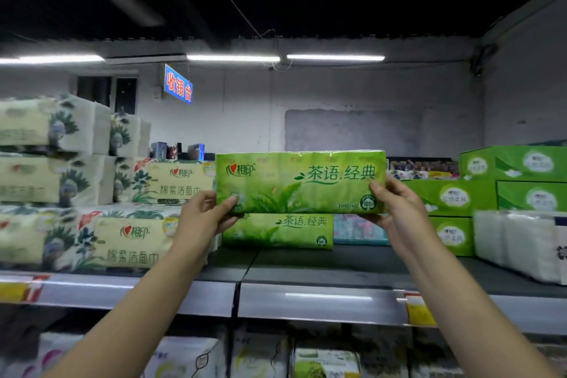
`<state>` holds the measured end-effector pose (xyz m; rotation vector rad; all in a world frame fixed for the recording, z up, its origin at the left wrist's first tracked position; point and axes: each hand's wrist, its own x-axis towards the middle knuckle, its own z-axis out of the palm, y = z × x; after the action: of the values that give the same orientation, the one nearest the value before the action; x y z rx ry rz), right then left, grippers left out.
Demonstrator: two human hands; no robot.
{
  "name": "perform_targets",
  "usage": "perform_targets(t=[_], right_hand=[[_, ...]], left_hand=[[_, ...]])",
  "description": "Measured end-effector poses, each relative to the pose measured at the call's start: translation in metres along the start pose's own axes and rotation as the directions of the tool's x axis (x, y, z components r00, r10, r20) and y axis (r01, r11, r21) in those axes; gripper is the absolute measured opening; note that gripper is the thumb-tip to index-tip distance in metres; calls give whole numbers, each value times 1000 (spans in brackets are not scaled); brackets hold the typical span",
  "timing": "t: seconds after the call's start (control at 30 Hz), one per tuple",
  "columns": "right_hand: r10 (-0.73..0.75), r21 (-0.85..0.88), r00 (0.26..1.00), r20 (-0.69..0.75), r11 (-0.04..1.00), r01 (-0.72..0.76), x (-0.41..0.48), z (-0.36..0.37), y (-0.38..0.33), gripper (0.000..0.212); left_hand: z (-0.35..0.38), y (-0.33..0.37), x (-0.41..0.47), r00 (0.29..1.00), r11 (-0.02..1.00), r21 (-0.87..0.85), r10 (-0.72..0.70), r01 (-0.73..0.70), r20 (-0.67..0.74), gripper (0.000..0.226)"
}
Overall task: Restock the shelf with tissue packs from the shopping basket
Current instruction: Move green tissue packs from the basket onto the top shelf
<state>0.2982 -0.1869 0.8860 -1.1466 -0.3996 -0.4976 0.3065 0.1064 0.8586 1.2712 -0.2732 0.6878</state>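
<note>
I hold a green tissue pack [299,181] upright in the air above the top shelf [322,258]. My left hand [204,215] grips its lower left corner and my right hand [395,205] grips its lower right corner. Just behind and below it, a second green tissue pack [277,230] of the same kind lies on the shelf. The shopping basket is out of view.
Stacks of cream floral tissue packs [92,193] fill the shelf's left side. Green tissue boxes [491,190] and white packs [521,242] stand at the right. A light blue pack [359,230] lies behind. More packs [257,356] sit on the lower shelf.
</note>
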Motion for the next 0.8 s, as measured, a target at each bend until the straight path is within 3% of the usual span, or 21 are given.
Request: perform_targets(t=[0.13, 0.27, 0.43, 0.7, 0.8], right_hand=[[1, -11, 1000, -8, 1000, -1, 20, 4, 13, 33], [48, 22, 997, -64, 999, -47, 43, -3, 40, 28], [143, 27, 983, -111, 990, -141, 69, -10, 75, 17], [163, -160, 987, -8, 974, -162, 90, 7, 88, 20], [147, -368, 987, 58, 923, -116, 89, 9, 95, 41]], left_hand=[[-2, -14, 21, 1000, 998, 64, -10, 11, -14, 19], [4, -30, 31, 998, 983, 176, -55, 51, 18, 15], [21, -37, 34, 997, 918, 396, -33, 4, 66, 52], [2, -63, 54, 974, 951, 237, -218, 199, 59, 49], [-3, -67, 58, 974, 959, 195, -220, 206, 57, 59]])
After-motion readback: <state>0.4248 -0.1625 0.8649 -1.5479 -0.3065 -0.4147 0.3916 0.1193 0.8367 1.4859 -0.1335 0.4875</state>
